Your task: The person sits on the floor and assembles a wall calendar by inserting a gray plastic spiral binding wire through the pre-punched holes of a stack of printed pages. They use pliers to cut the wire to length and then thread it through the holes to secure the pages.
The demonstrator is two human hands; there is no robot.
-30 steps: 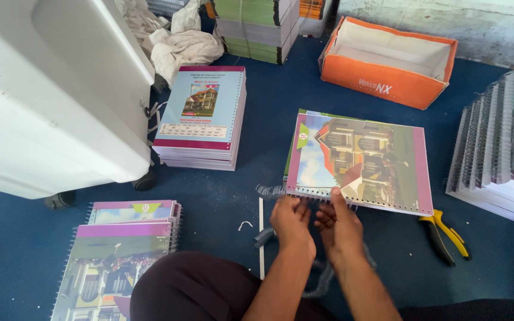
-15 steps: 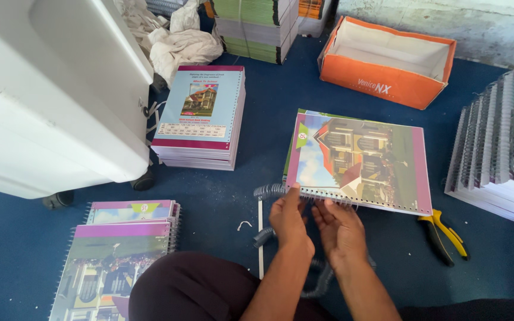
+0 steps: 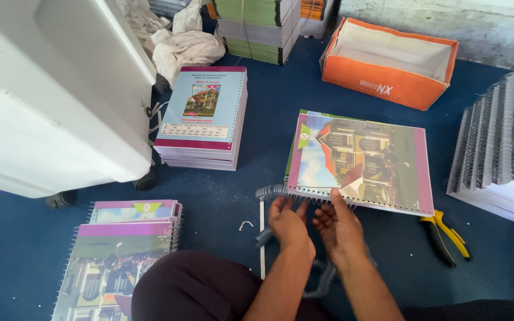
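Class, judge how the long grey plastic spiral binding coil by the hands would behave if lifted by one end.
The grey plastic spiral coil already curves along the blue floor, so it would probably sag floppily. Its thin, open loops suggest it is light. Being round, it might roll.

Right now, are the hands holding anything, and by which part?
Left hand grips the spiral binding coil near its threaded end; right hand has fingertips on the punched lower edge of the notebook.

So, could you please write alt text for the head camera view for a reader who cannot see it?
Two hands, left and right, work a spiral coil at the punched near edge of a colourful notebook lying on a blue floor. Pliers lie to the right, and a notebook stack and an open orange box sit beyond.
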